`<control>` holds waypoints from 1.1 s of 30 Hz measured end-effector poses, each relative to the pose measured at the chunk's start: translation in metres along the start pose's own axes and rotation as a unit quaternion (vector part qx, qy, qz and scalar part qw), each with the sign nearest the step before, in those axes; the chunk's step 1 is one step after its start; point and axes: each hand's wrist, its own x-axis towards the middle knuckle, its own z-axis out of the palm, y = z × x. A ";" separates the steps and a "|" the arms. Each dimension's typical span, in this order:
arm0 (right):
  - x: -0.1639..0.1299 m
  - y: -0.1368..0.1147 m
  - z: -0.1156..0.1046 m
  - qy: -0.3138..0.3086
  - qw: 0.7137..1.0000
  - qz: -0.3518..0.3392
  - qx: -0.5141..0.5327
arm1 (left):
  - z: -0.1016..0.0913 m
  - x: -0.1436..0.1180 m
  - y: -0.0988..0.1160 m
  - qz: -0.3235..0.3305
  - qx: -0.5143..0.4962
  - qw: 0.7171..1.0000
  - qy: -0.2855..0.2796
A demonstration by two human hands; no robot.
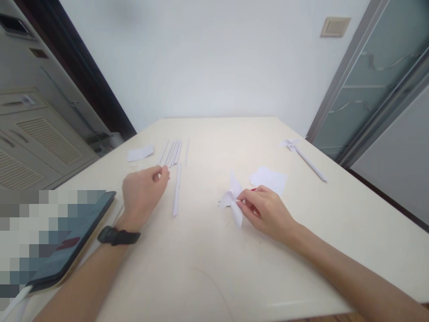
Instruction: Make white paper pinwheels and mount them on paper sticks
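Observation:
My right hand (264, 206) pinches the middle of a white paper pinwheel (236, 213), whose folded blades stand out to the left, above and below the fingertips. Something red (254, 189) shows partly behind this hand, too covered to name. My left hand (142, 192), wearing a black wristband (119, 236), is raised over the table with thumb and fingers closed together; whatever they hold is hidden or too small to see. Just right of it lies a rolled white paper stick (177, 192). Beyond the fingers rests a group of several thin paper sticks (172, 153).
A finished-looking pinwheel on a stick (310, 164) lies at the right of the white table (214, 277). White paper sheets (273, 178) sit behind my right hand. Folded paper (140, 153) lies at the back left. A tablet (72, 243) with a cable occupies the left edge.

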 end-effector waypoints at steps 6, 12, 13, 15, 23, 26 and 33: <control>-0.001 0.002 0.002 -0.004 1.000 0.006 0.007 | 0.006 0.006 -0.005 -0.038 0.028 0.998 -0.027; 0.001 0.001 0.002 -0.006 0.999 0.032 0.029 | 0.022 -0.004 0.010 -0.018 -0.049 0.984 -0.169; 0.001 0.000 0.002 -0.006 0.998 0.042 0.038 | 0.020 -0.007 0.016 -0.009 -0.072 0.979 -0.190; 0.001 -0.001 0.000 -0.006 0.996 0.065 0.059 | 0.014 -0.014 0.030 0.016 -0.128 0.962 -0.242; 0.004 -0.003 -0.012 -0.011 0.975 0.155 0.160 | -0.004 -0.044 0.067 0.017 -0.385 0.825 -0.413; 0.006 -0.005 -0.015 -0.001 0.957 0.183 0.224 | -0.007 -0.053 0.073 0.006 -0.442 0.786 -0.432; 0.003 -0.012 -0.018 0.003 0.927 0.209 0.311 | -0.008 -0.062 0.080 0.046 -0.490 0.756 -0.431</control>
